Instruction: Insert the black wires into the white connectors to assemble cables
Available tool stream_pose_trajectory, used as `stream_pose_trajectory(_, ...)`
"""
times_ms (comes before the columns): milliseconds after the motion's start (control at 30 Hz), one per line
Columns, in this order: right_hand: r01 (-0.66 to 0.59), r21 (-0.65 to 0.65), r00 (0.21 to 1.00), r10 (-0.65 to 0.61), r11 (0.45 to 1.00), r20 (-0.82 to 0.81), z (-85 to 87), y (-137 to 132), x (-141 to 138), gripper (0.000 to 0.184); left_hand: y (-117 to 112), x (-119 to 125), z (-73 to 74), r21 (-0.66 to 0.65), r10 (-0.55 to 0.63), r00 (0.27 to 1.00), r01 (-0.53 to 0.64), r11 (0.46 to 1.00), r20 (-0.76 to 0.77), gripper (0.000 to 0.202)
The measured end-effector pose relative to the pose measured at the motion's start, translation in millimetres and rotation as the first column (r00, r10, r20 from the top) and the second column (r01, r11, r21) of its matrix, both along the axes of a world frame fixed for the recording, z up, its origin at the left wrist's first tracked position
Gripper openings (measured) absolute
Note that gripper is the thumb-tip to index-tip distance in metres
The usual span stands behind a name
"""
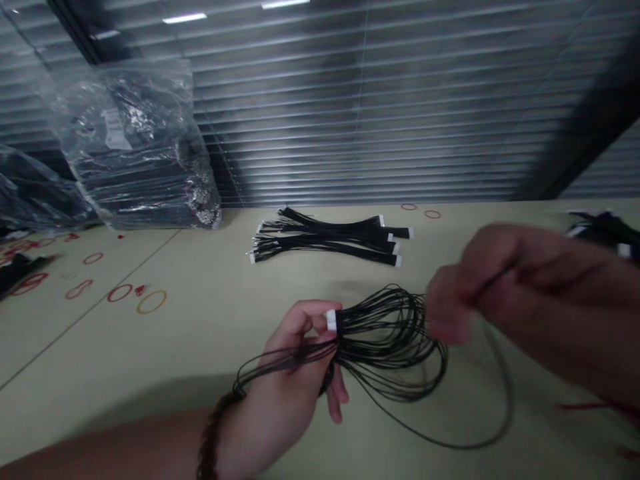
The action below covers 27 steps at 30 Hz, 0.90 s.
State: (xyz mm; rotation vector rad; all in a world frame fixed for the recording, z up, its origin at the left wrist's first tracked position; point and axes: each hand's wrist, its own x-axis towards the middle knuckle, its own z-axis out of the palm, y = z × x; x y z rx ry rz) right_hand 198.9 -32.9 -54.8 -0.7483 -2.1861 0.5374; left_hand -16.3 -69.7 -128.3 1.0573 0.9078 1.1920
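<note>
Slatted blinds (300, 133) fill the background behind the pale worktop (200, 353), where a clear plastic bag (145, 180) packed with dark cables stands at the far left. Close to the camera, the right hand (520, 293), blurred, pinches a dark strand between its fingers, while the left hand (295, 377) is clamped on a looped cable bundle (385, 327). That bundle is held over the worktop between the two hands — its long axis runs left to right, gripped at the left end, its loops reaching toward the right hand. Several strands also trail back across the left thumb and wrist. Beyond the bundle lies a pile of cable harnesses (330, 239), stretched sideways; more dark cables (605, 230) sit at the far right. One loose wire (463, 447) sags below the loops and curves up to the right hand — the fanned loops fill most of the gap between the hands. A white connector (331, 320) shows at the left fingertips; a yellow band (150, 313) and red bands (119, 301) lie farther left.
</note>
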Motion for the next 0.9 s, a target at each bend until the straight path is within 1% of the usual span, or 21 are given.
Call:
stream_pose_trajectory(33, -0.084, -0.073, 0.995, 0.080, 0.994, -0.053, -4.0, -5, -10, 0.013, -1, 0, -1.4, 0.023, -0.013, 1.000, 0.013, 1.000, 0.014, 0.013)
stream_pose_trajectory(67, -0.162, -0.094, 0.986, 0.157, 0.982, -0.060, -8.3, -10, -18, 0.009, -3, 0, -2.9, 0.043, -0.025, 0.999, 0.024, 0.999, 0.029, 0.011)
stream_pose_trajectory(100, -0.208, -0.091, 0.978, 0.205, 0.974, -0.042, -12.6, -14, -25, 0.010, -3, 0, -4.5, 0.063, -0.034, 0.998, 0.031, 0.998, 0.053, 0.011)
stream_pose_trajectory(200, -0.200, 0.059, 0.976, 0.194, 0.978, 0.100, -24.8, -24, -34, 0.011, -3, -1, -8.9, 0.078, -0.080, 0.984, 0.068, 0.995, 0.161, 0.015)
stream_pose_trajectory(267, -0.176, 0.140, 0.978, 0.157, 0.974, 0.134, -32.1, -27, -36, 0.014, -1, -2, -11.2, 0.067, -0.152, 0.954, 0.139, 0.988, 0.258, 0.014)
stream_pose_trajectory(367, -0.186, 0.201, 0.977, 0.159, 0.962, 0.144, -41.1, -29, -37, 0.023, 2, -3, -13.1, 0.044, -0.247, 0.893, 0.250, 0.967, 0.376, 0.014)
stream_pose_trajectory(433, -0.208, 0.205, 0.975, 0.185, 0.956, 0.125, -43.5, -30, -36, 0.021, 3, -4, -13.3, 0.020, -0.261, 0.871, 0.279, 0.960, 0.416, 0.014)
stream_pose_trajectory(500, -0.220, 0.118, 0.974, 0.212, 0.968, 0.074, -41.4, -30, -35, 0.015, 2, -5, -13.3, 0.022, -0.274, 0.860, 0.293, 0.956, 0.431, 0.015)
stream_pose_trajectory(533, -0.200, 0.041, 0.979, 0.199, 0.979, 0.030, -39.0, -30, -35, 0.015, 2, -5, -13.5, 0.027, -0.279, 0.858, 0.297, 0.954, 0.430, 0.016)
stream_pose_trajectory(567, -0.173, -0.063, 0.985, 0.173, 0.983, -0.013, -36.3, -30, -34, 0.013, 2, -5, -13.8, 0.041, -0.287, 0.857, 0.299, 0.953, 0.429, 0.017)
stream_pose_trajectory(600, -0.121, -0.175, 0.992, 0.114, 0.977, -0.048, -33.5, -30, -33, 0.012, 2, -5, -14.4, 0.060, -0.295, 0.856, 0.299, 0.952, 0.425, 0.018)
stream_pose_trajectory(633, -0.061, -0.278, 0.997, 0.045, 0.959, -0.063, -31.0, -30, -32, 0.009, 2, -5, -15.1, 0.082, -0.302, 0.856, 0.295, 0.952, 0.420, 0.019)
stream_pose_trajectory(667, 0.001, -0.357, 0.999, -0.018, 0.934, -0.045, -29.0, -30, -31, 0.008, 3, -5, -15.9, 0.105, -0.308, 0.856, 0.291, 0.951, 0.414, 0.020)
stream_pose_trajectory(700, 0.058, -0.401, 0.998, -0.061, 0.914, 0.007, -27.5, -30, -31, 0.009, 3, -5, -16.8, 0.129, -0.317, 0.854, 0.290, 0.948, 0.411, 0.021)
stream_pose_trajectory(733, 0.100, -0.403, 0.995, -0.082, 0.910, 0.063, -26.6, -30, -30, 0.009, 3, -5, -17.6, 0.154, -0.329, 0.849, 0.291, 0.944, 0.413, 0.021)
stream_pose_trajectory(767, 0.128, -0.374, 0.989, -0.092, 0.918, 0.113, -26.1, -31, -30, 0.009, 3, -5, -18.3, 0.169, -0.338, 0.844, 0.293, 0.941, 0.416, 0.022)
stream_pose_trajectory(833, 0.144, -0.276, 0.979, -0.096, 0.950, 0.180, -26.0, -32, -30, 0.014, 3, -4, -19.2, 0.180, -0.350, 0.833, 0.301, 0.936, 0.429, 0.022)
stream_pose_trajectory(900, 0.157, -0.210, 0.971, -0.113, 0.965, 0.210, -26.6, -34, -30, 0.016, 2, -4, -19.6, 0.181, -0.356, 0.826, 0.307, 0.934, 0.436, 0.023)
